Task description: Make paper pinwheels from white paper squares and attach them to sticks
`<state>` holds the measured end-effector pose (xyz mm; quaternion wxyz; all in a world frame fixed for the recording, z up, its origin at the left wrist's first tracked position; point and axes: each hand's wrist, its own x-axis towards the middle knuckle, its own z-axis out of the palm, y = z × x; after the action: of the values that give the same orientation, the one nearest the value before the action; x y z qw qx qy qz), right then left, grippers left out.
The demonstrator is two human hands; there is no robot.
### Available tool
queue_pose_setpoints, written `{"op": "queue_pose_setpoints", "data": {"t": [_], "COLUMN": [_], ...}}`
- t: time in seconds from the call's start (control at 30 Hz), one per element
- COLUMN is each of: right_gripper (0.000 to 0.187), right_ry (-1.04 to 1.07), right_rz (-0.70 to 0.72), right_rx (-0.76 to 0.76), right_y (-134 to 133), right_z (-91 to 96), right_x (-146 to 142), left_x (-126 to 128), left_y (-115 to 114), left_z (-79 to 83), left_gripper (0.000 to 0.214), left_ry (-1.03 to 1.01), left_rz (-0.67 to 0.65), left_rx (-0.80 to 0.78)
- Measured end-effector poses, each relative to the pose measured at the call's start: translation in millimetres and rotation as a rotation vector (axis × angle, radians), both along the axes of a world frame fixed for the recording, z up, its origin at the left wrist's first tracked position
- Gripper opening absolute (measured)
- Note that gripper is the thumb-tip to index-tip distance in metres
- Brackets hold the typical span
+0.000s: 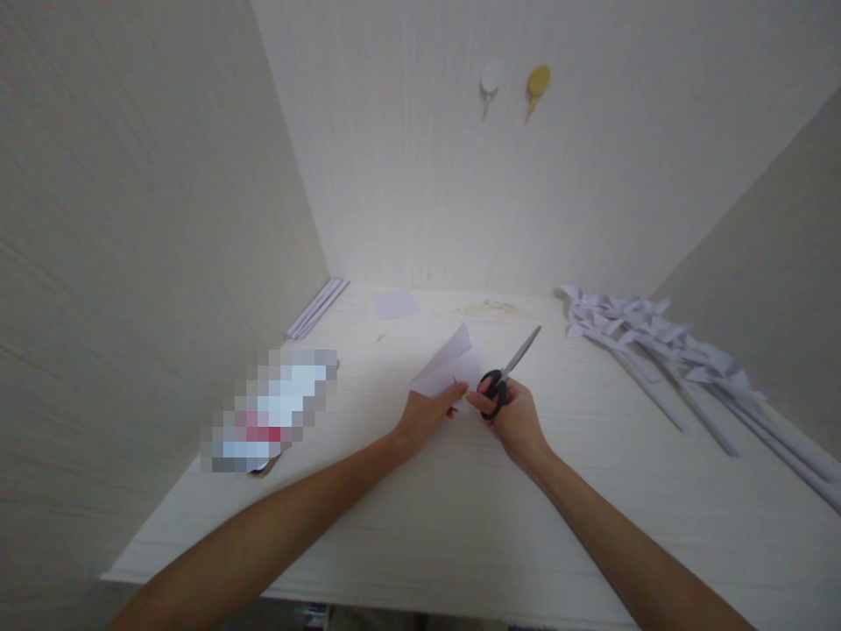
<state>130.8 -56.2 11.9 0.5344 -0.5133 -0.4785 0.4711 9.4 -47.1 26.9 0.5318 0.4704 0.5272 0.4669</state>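
Observation:
My left hand (430,410) grips a sheet of white paper (447,364) by its lower edge, thumb on top. The paper is creased and stands up at an angle over the table. Just to the right, my right hand (516,421) holds a pair of scissors (521,352) by its black handles. The blades look closed and point up and away to the right, apart from the paper. My two hands are close together, with the right fingertips near the paper's lower right edge.
White paper pinwheels (657,333) on rolled paper sticks (696,399) lie piled at the right. Several rolled paper sticks (317,308) rest at the back left, near a small paper sheet (395,305). A blurred-out phone-like device (279,407) lies at left. Two hooks (539,81) hang on the back wall.

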Motion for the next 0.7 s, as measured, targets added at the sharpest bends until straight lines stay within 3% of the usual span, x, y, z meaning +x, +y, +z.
{"op": "queue_pose_setpoints", "data": {"t": [0.7], "right_gripper": [0.030], "right_ry": [0.013], "right_rz": [-0.005], "right_rx": [-0.025], "right_y": [0.6], "right_z": [0.0], "right_x": [0.2], "left_x": [-1.1], "left_y": [2.6], "left_z": [-4.5], "left_gripper": [0.016], "left_ry": [-0.134], "left_rz": [-0.038], "left_rx": [0.000]}}
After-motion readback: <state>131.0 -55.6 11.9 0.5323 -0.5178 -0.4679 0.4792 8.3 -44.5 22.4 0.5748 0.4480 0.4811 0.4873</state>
